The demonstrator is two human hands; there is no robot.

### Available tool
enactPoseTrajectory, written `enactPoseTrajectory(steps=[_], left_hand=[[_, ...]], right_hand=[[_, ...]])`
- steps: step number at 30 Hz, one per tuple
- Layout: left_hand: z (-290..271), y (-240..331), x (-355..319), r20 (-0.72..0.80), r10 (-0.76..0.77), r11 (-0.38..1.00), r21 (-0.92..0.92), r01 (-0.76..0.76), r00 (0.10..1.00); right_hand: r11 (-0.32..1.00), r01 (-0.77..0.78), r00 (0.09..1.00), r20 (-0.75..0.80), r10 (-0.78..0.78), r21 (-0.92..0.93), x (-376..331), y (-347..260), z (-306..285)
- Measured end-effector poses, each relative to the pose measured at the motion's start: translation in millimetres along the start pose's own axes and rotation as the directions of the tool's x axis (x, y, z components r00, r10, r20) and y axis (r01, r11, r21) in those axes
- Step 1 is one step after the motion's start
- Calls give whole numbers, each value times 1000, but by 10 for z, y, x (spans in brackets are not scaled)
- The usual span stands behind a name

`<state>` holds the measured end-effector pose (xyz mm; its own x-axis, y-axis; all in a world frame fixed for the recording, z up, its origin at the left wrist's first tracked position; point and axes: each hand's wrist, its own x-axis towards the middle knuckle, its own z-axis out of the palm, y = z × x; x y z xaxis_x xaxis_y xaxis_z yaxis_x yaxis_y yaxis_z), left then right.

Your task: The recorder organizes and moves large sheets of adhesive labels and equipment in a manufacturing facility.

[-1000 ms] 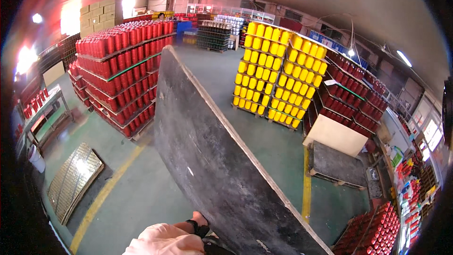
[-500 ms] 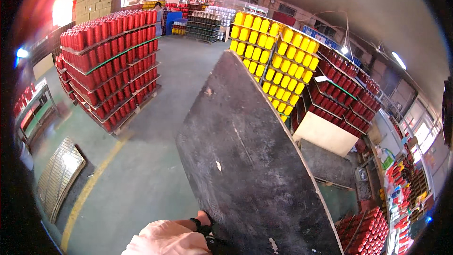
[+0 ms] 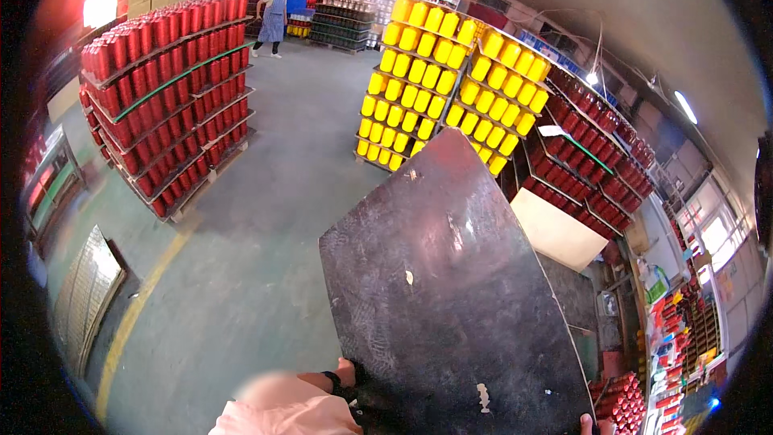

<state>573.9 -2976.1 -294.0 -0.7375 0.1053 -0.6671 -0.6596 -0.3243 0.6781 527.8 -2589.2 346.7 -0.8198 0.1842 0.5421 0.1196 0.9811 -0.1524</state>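
While red-cone pallet stacks fill 10 o'clock and yellow cones 1 o'clock, the dark board sits centre-low, left hand clamped on its lower-left edge, right hand gripping at 5 o'clock.

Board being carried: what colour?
Dark grey-black, scuffed, with small pale marks; board, head view.

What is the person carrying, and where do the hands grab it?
A big dark flat board, held at its bottom edge: left hand near the lower left corner, right hand at the lower right.
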Motion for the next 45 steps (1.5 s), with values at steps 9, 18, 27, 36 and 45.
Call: enactPoseTrajectory(steps=[9, 18, 27, 36, 45], left_hand=[[59, 71, 81, -321, -392, 726, -683, 76, 862], [63, 65, 46, -418, -452, 689, -724, 11, 788], [-86, 142, -89, -498, -510, 681, -732, -24, 701], [-145, -2, -126, -517, -585, 654, -757, -15, 625], [-136, 36, -13, -424, -630, 555, -832, -6, 651]], right_hand=[[997, -52, 955, 296, 34, 53, 764, 433, 1109], [987, 83, 974, 197, -110, 139, 1232, 1136, 2703], [998, 33, 953, 300, -49, 58, 1087, 1088, 3123], [985, 167, 967, 186, -172, 40, 1016, 793, 3059], [984, 179, 966, 189, -176, 0, 1016, 834, 3085]])
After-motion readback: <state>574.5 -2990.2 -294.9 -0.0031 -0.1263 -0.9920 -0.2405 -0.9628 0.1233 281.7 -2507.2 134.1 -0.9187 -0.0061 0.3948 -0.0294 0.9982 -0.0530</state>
